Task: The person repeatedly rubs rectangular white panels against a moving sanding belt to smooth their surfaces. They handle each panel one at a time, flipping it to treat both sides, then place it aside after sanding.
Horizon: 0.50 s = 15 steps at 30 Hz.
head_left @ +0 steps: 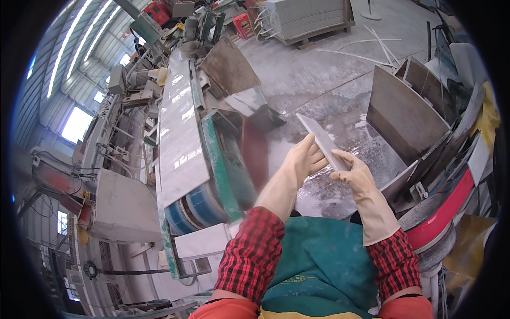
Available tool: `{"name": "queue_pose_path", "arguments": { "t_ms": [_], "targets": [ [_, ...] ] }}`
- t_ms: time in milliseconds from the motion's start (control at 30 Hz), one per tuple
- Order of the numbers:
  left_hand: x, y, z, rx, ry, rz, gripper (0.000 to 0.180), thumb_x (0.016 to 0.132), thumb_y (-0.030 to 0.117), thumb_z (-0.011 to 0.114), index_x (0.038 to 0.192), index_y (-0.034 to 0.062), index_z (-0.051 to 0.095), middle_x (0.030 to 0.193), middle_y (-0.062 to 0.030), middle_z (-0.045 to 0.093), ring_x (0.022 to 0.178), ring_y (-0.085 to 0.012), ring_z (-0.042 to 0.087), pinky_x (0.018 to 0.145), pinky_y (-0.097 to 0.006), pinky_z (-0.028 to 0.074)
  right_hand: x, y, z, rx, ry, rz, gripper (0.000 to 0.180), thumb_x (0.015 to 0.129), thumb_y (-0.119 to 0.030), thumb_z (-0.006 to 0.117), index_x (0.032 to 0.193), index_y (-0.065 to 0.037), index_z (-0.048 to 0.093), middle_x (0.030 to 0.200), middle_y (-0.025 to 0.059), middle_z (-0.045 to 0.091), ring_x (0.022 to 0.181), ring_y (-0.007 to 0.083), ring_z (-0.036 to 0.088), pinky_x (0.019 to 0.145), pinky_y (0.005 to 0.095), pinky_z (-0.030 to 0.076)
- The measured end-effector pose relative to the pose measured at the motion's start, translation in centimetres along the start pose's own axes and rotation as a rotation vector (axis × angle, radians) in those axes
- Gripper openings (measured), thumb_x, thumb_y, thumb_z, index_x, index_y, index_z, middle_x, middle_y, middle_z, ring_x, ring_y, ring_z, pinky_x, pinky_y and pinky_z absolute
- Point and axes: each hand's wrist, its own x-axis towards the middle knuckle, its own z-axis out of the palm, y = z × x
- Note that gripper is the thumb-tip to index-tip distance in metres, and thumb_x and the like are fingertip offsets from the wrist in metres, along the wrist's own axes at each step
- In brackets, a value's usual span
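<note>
A thin, pale rectangular slab (321, 135), like a tile, is held tilted in front of me above the wet floor. My right hand (355, 174), in a cream rubber glove, closes on its near end with thumb and fingers. My left hand (304, 158), gloved the same way, is at the slab's left edge. Its fingers are stretched out and a little apart, with the thumb close to the edge. Whether these fingertips press on the slab, I cannot tell. Checked red-and-black sleeves cover both forearms, and a green apron (324, 263) hangs below them.
To my left runs a long machine with a pale flat belt (180, 122), a blue roller (199, 210) and a green frame (218, 165). Brown boards (401, 114) lean at the right, near a red curved strip (446, 218). Stacked slabs (308, 20) stand on a pallet farther off.
</note>
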Motion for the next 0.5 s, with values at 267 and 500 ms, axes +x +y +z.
{"name": "queue_pose_path", "arguments": {
  "t_ms": [267, 500],
  "targets": [
    [-2.3, -0.1, 0.1, 0.033, -0.017, 0.082, 0.038, 0.102, 0.016, 0.054, 0.136, -0.0017, 0.047, 0.137, -0.0184, 0.057, 0.124, -0.0325, 0.061, 0.106, -0.048, 0.052, -1.5, -0.9, -0.7, -0.698, 0.006, -0.707, 0.074, 0.054, -0.007, 0.082, 0.126, -0.007, 0.067, 0.128, 0.0157, 0.065, 0.115, 0.0323, 0.060, 0.098, 0.0415, 0.049],
    [-2.4, -1.9, -1.6, -0.186, 0.206, 0.288, 0.036, 0.102, 0.010, 0.051, 0.135, -0.0024, 0.046, 0.135, -0.0185, 0.057, 0.123, -0.0333, 0.060, 0.104, -0.049, 0.052, -1.8, -2.0, 0.8, -0.972, -0.013, -0.780, 0.079, 0.062, -0.018, 0.087, 0.136, -0.010, 0.061, 0.138, 0.0194, 0.059, 0.133, 0.0381, 0.051, 0.113, 0.0425, 0.039]
  ]
}}
